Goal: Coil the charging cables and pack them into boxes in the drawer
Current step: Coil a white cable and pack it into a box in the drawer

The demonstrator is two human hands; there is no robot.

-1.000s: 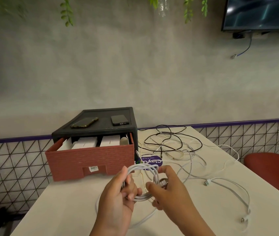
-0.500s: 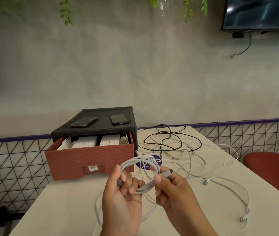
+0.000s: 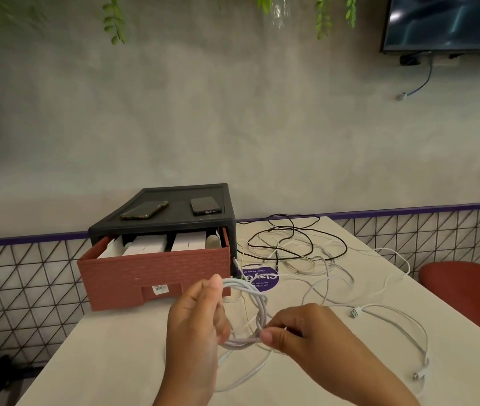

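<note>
A coiled white cable (image 3: 262, 310) is held just in front of the open red drawer (image 3: 156, 276). Its left side is gripped in the curled fingers of the left hand (image 3: 195, 320), and its lower edge is pinched between thumb and fingers of the right hand (image 3: 300, 332). White boxes (image 3: 145, 247) are seen inside the drawer. To the right of the drawer, loose black and white cables (image 3: 291, 254) are spread over the table (image 3: 115, 347). Two phones (image 3: 145, 210) are laid on the black housing (image 3: 174, 227) above the drawer.
</note>
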